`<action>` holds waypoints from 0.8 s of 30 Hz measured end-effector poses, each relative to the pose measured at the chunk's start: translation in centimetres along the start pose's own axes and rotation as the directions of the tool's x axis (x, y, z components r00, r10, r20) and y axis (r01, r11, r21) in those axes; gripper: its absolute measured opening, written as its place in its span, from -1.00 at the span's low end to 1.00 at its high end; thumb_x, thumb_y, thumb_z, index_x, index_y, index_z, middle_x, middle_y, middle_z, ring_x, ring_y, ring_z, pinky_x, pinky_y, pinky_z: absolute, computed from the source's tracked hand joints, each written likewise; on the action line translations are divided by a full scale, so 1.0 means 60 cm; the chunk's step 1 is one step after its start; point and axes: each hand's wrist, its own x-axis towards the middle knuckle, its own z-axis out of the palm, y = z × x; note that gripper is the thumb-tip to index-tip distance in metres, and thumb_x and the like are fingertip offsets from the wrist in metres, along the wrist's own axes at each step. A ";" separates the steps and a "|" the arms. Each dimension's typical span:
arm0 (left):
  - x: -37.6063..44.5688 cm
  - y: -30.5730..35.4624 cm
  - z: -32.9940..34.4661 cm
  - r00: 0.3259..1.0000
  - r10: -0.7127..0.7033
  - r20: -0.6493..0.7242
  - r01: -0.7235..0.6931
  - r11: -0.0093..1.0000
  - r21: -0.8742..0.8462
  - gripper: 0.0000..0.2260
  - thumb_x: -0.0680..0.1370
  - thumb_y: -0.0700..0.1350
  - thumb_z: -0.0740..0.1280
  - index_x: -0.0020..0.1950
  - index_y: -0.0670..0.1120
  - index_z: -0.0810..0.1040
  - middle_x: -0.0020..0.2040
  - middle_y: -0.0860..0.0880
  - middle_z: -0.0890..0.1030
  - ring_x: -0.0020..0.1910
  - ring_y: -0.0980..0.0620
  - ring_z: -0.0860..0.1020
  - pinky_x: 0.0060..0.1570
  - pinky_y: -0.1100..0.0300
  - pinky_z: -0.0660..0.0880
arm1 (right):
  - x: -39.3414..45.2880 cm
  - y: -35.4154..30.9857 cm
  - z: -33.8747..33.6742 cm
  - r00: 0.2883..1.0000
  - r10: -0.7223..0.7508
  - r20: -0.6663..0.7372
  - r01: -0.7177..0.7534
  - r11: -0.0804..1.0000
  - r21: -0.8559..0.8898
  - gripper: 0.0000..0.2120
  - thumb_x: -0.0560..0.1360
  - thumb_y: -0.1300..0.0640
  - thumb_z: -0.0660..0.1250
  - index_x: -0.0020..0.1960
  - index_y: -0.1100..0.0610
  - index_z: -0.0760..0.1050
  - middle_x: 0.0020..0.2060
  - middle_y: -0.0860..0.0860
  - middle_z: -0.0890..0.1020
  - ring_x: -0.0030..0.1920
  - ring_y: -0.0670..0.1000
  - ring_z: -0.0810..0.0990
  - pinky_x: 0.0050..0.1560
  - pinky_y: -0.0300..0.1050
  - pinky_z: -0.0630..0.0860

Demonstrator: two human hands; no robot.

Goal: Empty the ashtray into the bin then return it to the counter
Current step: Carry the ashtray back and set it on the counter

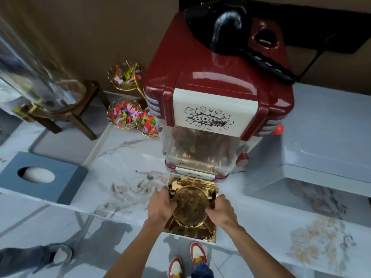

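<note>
A square gold ashtray with a round bowl in its middle is at the front edge of the marble counter, partly overhanging it, right in front of the red popcorn machine. My left hand grips its left side and my right hand grips its right side. Whether it rests on the counter or is lifted just above it, I cannot tell. No bin is in view.
A blue-grey tissue box stands at the left. Glass bowls of coloured sweets and a glass drink dispenser on a wooden stand are at the back left. A white box sits at the right. Another person's foot is on the floor.
</note>
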 end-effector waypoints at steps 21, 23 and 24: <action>0.019 0.005 0.009 0.999 0.013 -0.032 -0.004 0.966 0.260 -0.77 0.55 -0.13 0.36 0.20 -0.13 0.54 0.04 -0.12 0.68 -0.01 -0.14 0.66 -0.12 0.04 0.54 | 0.029 0.005 0.014 1.000 0.017 -0.012 -0.016 0.997 0.072 -0.67 0.52 0.11 0.48 0.10 0.12 0.35 -0.03 0.07 0.60 -0.04 0.10 0.67 -0.03 0.01 0.70; 0.021 0.004 0.010 0.999 0.007 -0.031 0.001 0.963 0.268 -0.79 0.55 -0.13 0.36 0.17 -0.12 0.55 0.02 -0.11 0.68 -0.01 -0.14 0.66 -0.10 0.02 0.57 | 0.030 0.005 0.013 1.000 0.018 -0.004 -0.018 0.997 0.069 -0.68 0.52 0.12 0.47 0.13 0.14 0.39 -0.04 0.08 0.62 -0.07 0.10 0.68 -0.03 0.04 0.71; 0.022 0.003 0.010 0.999 0.005 -0.033 0.004 0.963 0.271 -0.80 0.55 -0.13 0.37 0.16 -0.12 0.56 0.01 -0.10 0.68 -0.02 -0.14 0.66 -0.09 0.02 0.59 | 0.030 0.005 0.014 1.000 0.018 -0.003 -0.018 0.997 0.069 -0.68 0.52 0.12 0.47 0.15 0.15 0.40 -0.04 0.09 0.63 -0.07 0.10 0.68 -0.04 0.05 0.71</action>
